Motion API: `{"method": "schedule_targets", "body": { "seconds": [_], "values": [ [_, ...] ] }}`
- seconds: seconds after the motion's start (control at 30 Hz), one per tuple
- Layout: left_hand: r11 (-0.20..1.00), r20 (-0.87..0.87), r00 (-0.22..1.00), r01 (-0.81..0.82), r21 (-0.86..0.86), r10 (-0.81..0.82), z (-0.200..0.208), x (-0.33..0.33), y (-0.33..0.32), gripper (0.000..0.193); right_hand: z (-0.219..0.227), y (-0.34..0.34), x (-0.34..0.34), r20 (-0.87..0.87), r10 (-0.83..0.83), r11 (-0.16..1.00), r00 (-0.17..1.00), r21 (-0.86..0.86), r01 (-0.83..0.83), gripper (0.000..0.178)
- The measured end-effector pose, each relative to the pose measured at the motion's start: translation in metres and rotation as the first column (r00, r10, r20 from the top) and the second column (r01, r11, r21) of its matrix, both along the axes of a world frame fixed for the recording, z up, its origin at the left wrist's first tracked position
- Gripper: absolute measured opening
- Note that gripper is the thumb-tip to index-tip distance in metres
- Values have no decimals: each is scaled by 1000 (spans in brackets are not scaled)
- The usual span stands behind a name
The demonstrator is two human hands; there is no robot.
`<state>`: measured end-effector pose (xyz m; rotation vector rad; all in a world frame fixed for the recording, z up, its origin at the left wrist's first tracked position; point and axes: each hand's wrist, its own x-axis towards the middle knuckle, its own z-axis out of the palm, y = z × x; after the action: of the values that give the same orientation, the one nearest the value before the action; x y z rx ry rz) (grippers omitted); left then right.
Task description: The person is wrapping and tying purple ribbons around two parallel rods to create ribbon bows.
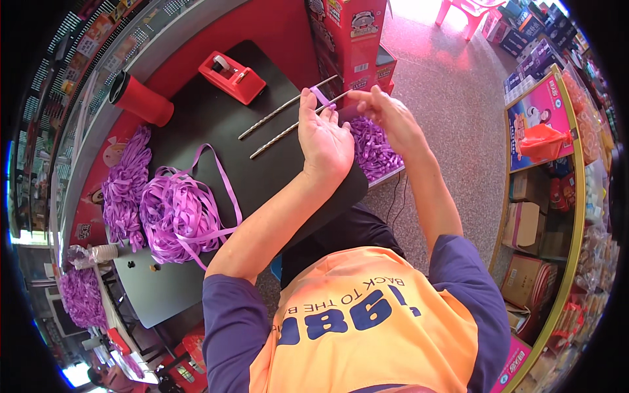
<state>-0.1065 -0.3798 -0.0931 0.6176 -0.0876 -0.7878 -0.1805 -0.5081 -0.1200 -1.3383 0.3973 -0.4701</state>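
Observation:
Two thin metal rods (283,139) with twisted shafts run side by side above the dark tabletop. A short strip of purple ribbon (322,97) lies across them near their far ends. My left hand (325,142) is beside the rods, palm showing, fingers partly bent and apart near the ribbon. My right hand (392,116) is across from it, fingers apart and loosely curved, one fingertip close to a rod's end. Below the hands, a box holds a heap of short purple ribbon pieces (375,147). A loose coil of purple ribbon (180,213) lies on the table's left side.
On the black table (219,134) stand a red tape dispenser (232,77) and a red tumbler (141,98). Another purple ribbon bundle (126,187) lies at the left. Red cartons (354,39) stand beyond the table. Goods shelves (534,216) line the right.

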Motion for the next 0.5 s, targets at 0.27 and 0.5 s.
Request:
{"method": "schedule_targets", "body": {
  "seconds": [0.27, 0.5],
  "values": [
    [998, -173, 983, -66, -22, 61, 2, 5, -3, 66, 32, 1, 26, 23, -86, 718, 996, -692, 78, 24],
    [994, -152, 987, -65, -86, 51, -2, 7, -3, 64, 22, 14, 28, 118, -155, 137, 981, -981, 140, 15]
  ]
}}
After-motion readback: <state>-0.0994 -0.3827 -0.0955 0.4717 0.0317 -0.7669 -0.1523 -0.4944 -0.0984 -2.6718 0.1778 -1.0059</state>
